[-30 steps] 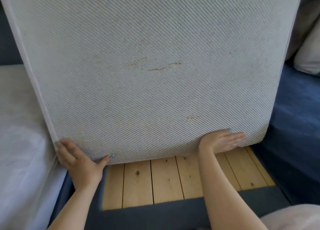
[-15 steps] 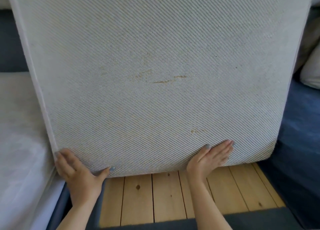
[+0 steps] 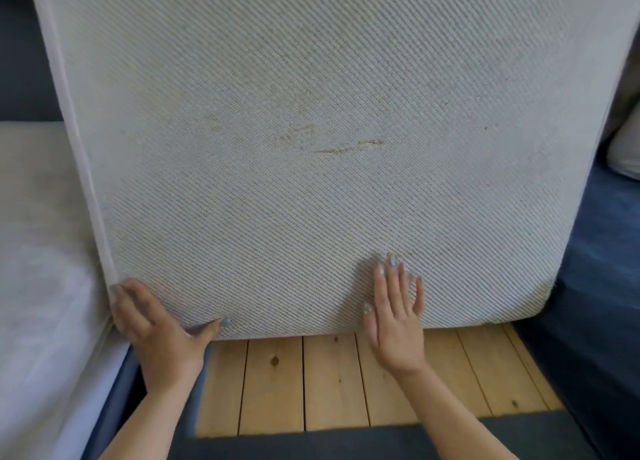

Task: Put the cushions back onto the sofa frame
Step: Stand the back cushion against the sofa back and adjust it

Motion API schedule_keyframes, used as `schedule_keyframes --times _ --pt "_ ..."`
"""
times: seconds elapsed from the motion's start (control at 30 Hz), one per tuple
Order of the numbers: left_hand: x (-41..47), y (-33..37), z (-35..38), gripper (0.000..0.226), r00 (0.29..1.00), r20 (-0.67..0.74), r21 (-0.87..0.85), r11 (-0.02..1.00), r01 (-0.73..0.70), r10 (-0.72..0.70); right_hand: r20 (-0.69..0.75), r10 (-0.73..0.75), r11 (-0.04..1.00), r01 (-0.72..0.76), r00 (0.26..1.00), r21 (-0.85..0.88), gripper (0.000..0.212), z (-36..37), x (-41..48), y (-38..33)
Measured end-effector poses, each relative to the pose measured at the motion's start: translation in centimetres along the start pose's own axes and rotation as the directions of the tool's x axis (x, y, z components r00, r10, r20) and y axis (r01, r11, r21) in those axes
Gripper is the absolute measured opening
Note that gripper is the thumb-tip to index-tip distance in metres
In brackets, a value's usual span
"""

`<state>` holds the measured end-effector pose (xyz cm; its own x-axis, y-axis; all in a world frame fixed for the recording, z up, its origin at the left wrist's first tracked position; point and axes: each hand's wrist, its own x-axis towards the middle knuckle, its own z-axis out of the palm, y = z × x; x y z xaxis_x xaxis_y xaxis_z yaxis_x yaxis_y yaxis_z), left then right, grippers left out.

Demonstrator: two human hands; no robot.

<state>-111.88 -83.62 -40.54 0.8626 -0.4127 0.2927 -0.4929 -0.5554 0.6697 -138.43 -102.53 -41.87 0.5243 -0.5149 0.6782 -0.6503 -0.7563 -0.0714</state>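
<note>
A large pale grey seat cushion [image 3: 311,130] with a ribbed underside and brown stains stands tilted up on its far edge and fills most of the view. Below its near edge show the wooden slats [image 3: 329,387] of the sofa frame, bordered by dark blue upholstery [image 3: 346,445]. My left hand [image 3: 156,331] grips the cushion's lower left corner, fingers round the edge and thumb on the underside. My right hand [image 3: 394,314] presses flat against the underside near the lower middle, fingers straight and pointing up.
Another pale cushion [image 3: 38,251] lies in place on the left, touching the raised cushion's edge. Dark blue sofa fabric [image 3: 595,286] runs along the right side, with a light pillow [image 3: 627,147] at the far right. The dark backrest [image 3: 24,61] shows at upper left.
The cushion's near edge has come lower toward the slats. My right hand turned from lying sideways along the bottom edge to pressing flat with fingers up. My left hand kept its corner grip.
</note>
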Motion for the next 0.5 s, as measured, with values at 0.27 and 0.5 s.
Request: schedule_keyframes --times 0.27,0.5 --pt "-0.1 0.0 -0.2 0.148 0.999 -0.001 0.054 0.998 -0.032 0.032 0.13 -0.58 0.78 0.594 0.804 -0.195 0.069 -1.2 0.3 4.1" --pt "0.0 -0.1 -0.4 0.149 0.999 0.009 0.086 0.995 -0.048 0.047 0.401 -0.831 0.321 0.922 0.385 -0.218 0.067 -2.6 1.9 6.3"
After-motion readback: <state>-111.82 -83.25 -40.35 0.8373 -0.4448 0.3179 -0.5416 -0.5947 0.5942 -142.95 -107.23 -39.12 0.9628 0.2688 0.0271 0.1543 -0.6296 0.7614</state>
